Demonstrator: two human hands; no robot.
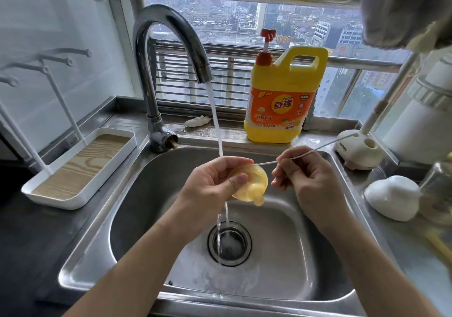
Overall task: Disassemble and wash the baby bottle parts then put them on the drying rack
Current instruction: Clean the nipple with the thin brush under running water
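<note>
- Head view: over the sink (pixel 137 219), I see my left hand (pixel 212 182) gripping the yellow silicone bottle nipple (pixel 252 184), thumb pressed on its rim, tip pointing down above the drain (pixel 230 243).
- My right hand (pixel 305 175), also above the basin, pinches a thin white rod (pixel 313 149) between thumb and fingertips; one end of the rod meets the nipple.
- Water (pixel 215 116) runs from the faucet (pixel 171 35) at the sink's back edge, falls behind my left hand and drains below the nipple.
- The white drying rack (pixel 80 167), with a wood-grain tray, stands just left of the sink.
- A yellow detergent jug (pixel 283 96) sits on the ledge behind the sink.
- A white dome-shaped part (pixel 391 197) rests on the counter right of the sink.
</note>
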